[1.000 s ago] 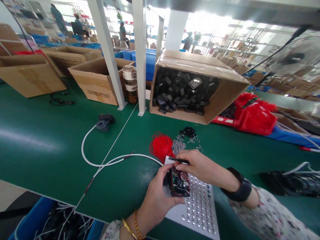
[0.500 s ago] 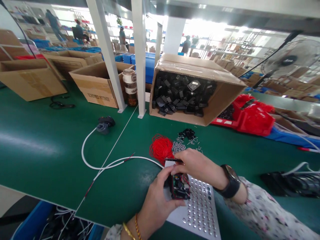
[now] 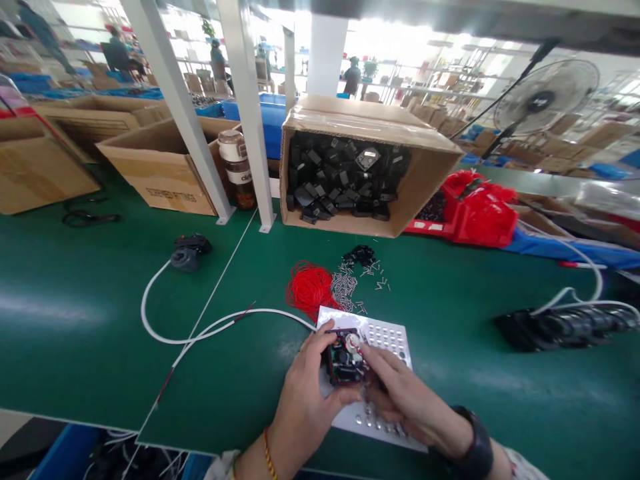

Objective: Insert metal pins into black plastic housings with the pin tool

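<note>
My left hand is wrapped round a small black housing whose open face shows a green circuit board, red wires and a pale round part. My right hand reaches in from the right, fingers pinched together at the housing's right edge by the round part; what they hold, if anything, is hidden. Beneath both hands lies a white sheet with rows of small shiny round pieces. A white cable runs left from beside the housing. Beyond the sheet are a bundle of red wire and loose small metal pins.
A carton on its side holds many black housings. A dark grey device sits at the left, and a black cylindrical part with white cable at the right. Also present are a drink bottle, white posts and a red bin.
My right hand has come down from above the housing to its right edge. The dark thin piece seen in its fingers earlier is out of sight. The whole view has shifted.
</note>
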